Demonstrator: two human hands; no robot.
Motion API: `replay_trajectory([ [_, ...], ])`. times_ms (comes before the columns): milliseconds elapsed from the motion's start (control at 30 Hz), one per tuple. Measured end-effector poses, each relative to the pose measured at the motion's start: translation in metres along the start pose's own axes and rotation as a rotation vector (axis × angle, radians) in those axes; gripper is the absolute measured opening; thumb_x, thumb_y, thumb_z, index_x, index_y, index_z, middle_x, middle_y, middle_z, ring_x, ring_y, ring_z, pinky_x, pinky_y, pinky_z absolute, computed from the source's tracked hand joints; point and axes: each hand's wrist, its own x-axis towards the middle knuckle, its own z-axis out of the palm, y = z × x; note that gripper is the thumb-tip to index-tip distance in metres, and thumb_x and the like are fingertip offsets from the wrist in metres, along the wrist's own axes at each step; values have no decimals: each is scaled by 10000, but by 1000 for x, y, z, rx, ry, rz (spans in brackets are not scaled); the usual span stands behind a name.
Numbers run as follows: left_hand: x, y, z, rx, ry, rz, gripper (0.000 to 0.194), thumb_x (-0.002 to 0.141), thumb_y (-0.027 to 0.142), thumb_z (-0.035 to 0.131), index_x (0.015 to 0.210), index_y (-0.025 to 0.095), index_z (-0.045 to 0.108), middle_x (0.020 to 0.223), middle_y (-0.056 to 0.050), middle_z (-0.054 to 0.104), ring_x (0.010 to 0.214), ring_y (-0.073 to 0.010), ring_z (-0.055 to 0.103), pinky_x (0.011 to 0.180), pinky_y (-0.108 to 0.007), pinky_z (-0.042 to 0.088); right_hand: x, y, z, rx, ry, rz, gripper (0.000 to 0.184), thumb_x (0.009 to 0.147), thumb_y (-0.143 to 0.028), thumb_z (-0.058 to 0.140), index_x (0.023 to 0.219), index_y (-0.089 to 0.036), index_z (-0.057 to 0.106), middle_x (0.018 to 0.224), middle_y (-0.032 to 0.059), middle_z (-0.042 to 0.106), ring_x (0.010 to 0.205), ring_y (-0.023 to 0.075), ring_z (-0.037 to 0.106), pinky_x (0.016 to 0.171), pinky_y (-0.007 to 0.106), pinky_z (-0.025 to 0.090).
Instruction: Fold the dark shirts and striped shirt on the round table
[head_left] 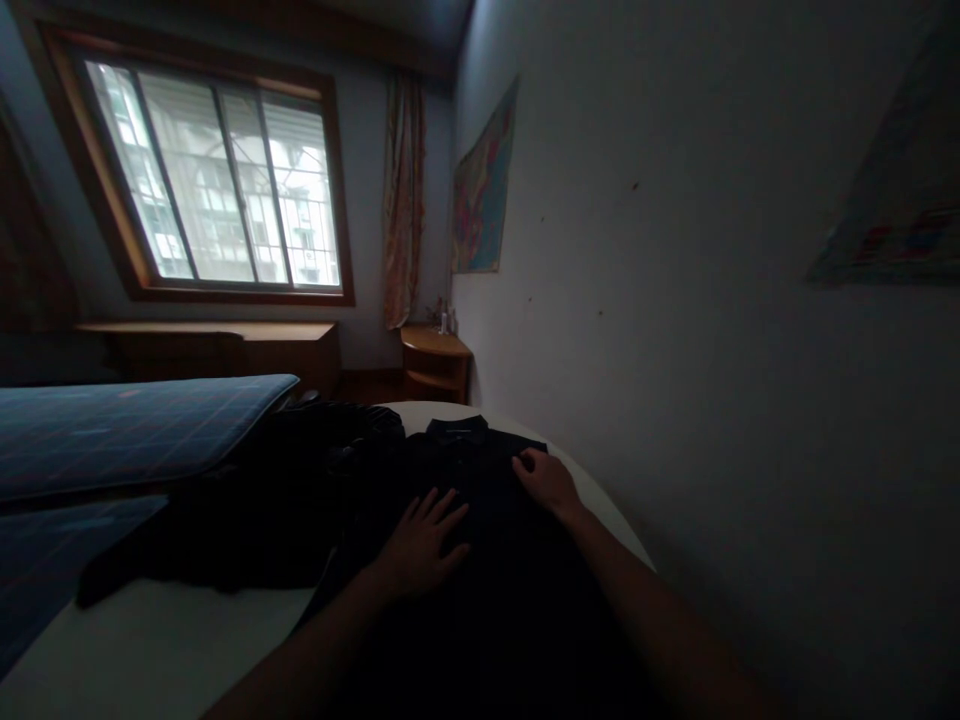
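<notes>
A black collared shirt [487, 540] lies spread out on a round white table, its collar [456, 428] at the far end. My left hand [424, 545] rests flat on the middle of the shirt, fingers spread. At the shirt's upper right, by the shoulder, my right hand [547, 480] has its fingers curled in and closed on the cloth. Poor light hides the folds and the shirt's near end.
A pile of dark clothing [255, 500] sits left of the shirt on the white table [172, 640]. Beyond it on the left are blue checked padded surfaces [135, 425]. A white wall [675, 380] runs close along the right. A corner shelf [435, 343] stands at the back.
</notes>
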Motion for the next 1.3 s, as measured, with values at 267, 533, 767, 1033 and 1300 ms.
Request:
replay_trajectory([
  [267, 1, -2, 2, 6, -3, -7, 657, 958, 654, 339, 1530, 332, 316, 1637, -26, 167, 1501, -326, 108, 1194, -547, 125, -18, 4, 34, -40, -194, -112, 782, 906, -673, 427, 1505, -172, 385, 1598, 140, 285, 1477, 339, 211, 1179, 494, 172],
  [533, 0, -3, 4, -1, 4, -2, 659, 956, 666, 326, 1526, 335, 326, 1639, -17, 161, 1501, -330, 109, 1193, -549, 129, -20, 10, 24, 38, -219, -237, 489, 982, -373, 392, 1438, -229, 495, 1549, 82, 395, 1459, 264, 289, 1179, 510, 174],
  [767, 0, -3, 4, -7, 23, 6, 652, 955, 652, 350, 1525, 338, 328, 1636, -16, 174, 1499, -327, 119, 1195, -548, 127, -23, 15, 19, 203, -193, -371, 409, 991, -369, 370, 1240, -254, 674, 1425, 50, 562, 1383, 219, 425, 1160, 484, 243],
  [1033, -3, 4, -4, -2, -11, -12, 655, 960, 639, 347, 1530, 320, 321, 1636, -30, 164, 1500, -327, 101, 1197, -547, 119, -20, 16, 17, 47, -184, -259, 658, 954, -621, 370, 1496, -250, 408, 1591, 81, 321, 1472, 296, 245, 1184, 500, 163],
  [1300, -2, 2, -2, 12, -7, -3, 686, 945, 664, 349, 1536, 316, 309, 1636, -40, 166, 1499, -340, 101, 1194, -557, 117, -11, -2, 26, -63, -224, -113, 746, 933, -715, 248, 1530, -276, 335, 1627, 72, 227, 1490, 370, 120, 1161, 604, 94],
])
